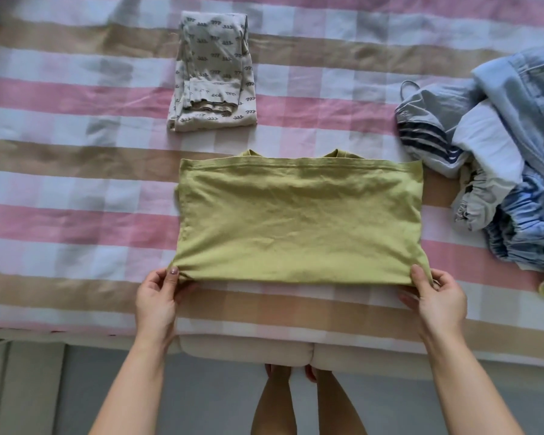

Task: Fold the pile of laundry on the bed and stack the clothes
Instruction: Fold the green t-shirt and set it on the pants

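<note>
On bed point(60, 189), green shirt point(299, 221) laid flat, half-folded. Its near corners pinched, thumbs on top: left hand point(157, 296), right hand point(437, 296). Corners to be kept level, edges aligned. Folded patterned garment point(212, 73) beyond shirt; unfolded pile point(500, 158) at its right.

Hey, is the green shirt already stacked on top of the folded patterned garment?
No, the green shirt lies nearer the person, apart from the folded patterned garment, with striped bedsheet showing between them.

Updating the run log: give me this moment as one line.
step: folding green shirt | left hand: pinches near-left corner | right hand: pinches near-right corner | done: patterned garment folded | todo: pile unfolded
</note>
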`<state>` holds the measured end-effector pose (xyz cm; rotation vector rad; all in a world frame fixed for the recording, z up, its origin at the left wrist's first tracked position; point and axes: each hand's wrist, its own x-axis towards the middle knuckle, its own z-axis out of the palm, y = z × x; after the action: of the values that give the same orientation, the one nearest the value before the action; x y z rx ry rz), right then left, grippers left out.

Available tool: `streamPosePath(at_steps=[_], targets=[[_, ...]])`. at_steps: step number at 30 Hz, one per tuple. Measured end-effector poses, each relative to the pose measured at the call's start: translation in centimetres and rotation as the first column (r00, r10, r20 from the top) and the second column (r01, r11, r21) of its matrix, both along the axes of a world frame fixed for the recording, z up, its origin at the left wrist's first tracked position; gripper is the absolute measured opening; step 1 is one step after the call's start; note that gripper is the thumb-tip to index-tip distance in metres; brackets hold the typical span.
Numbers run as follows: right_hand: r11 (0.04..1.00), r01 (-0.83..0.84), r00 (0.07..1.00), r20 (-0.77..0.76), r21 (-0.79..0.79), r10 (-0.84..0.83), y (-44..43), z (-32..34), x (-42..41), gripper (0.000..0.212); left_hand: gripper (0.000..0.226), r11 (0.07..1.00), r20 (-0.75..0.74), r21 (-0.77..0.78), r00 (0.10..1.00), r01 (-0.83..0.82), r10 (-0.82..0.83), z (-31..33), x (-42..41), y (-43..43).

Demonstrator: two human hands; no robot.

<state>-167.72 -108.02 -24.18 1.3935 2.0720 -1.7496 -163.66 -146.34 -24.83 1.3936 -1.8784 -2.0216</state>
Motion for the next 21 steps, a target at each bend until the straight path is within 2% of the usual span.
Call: streamPosePath(at_steps=[3,6,8,9,11,13,16,18,21], targets=[[0.996,-0.028,0.999,0.02,0.083,0.026,0.7,-0.2,2.0,0.011,0.018,0.997,0.044,-0.066,0.998,-0.05,0.053,-0.1,1.6,-0.9],[0.996,-0.032,0.997,0.067,0.081,0.026,0.5,-0.9,4.4,0.015,0.022,0.982,0.138,-0.185,0.988,-0.043,0.07,-0.3,3.3,-0.5],[0.998,0.027,0.997,0.073,0.049,-0.03,0.2,-1.2,5.4,0.019,0.022,0.959,0.192,-0.285,0.98,0.006,0.051,-0.2,3.8,0.4],[0.998,0.047,0.996,0.069,0.033,-0.049,0.1,-1.2,5.6,0.019,0.018,0.927,0.234,-0.369,0.972,0.06,0.03,0.0,3.8,0.9],[0.997,0.009,0.997,0.073,0.071,-0.014,-0.2,-1.1,5.4,0.018,0.018,0.784,0.319,-0.584,0.948,0.209,-0.015,0.7,3.2,2.1],[0.986,-0.068,0.996,0.072,0.155,0.058,-0.4,-0.6,5.1,0.015,0.023,0.676,0.258,-0.689,0.96,0.261,-0.108,1.7,1.9,4.2],[0.96,-0.142,0.989,0.06,0.241,0.131,-0.5,0.2,5.0,0.013,0.022,0.693,0.1,-0.64,0.93,0.331,-0.353,3.6,-1.0,9.7],[0.965,-0.133,0.991,0.048,0.226,0.125,-0.5,0.6,5.0,0.014,0.024,0.7,0.028,-0.578,0.868,0.419,-0.496,4.3,-3.1,14.1],[0.982,-0.073,0.997,0.051,0.174,0.065,-0.5,0.8,4.9,0.016,0.019,0.649,-0.009,-0.514,0.753,0.561,-0.658,4.4,-5.7,20.2]])
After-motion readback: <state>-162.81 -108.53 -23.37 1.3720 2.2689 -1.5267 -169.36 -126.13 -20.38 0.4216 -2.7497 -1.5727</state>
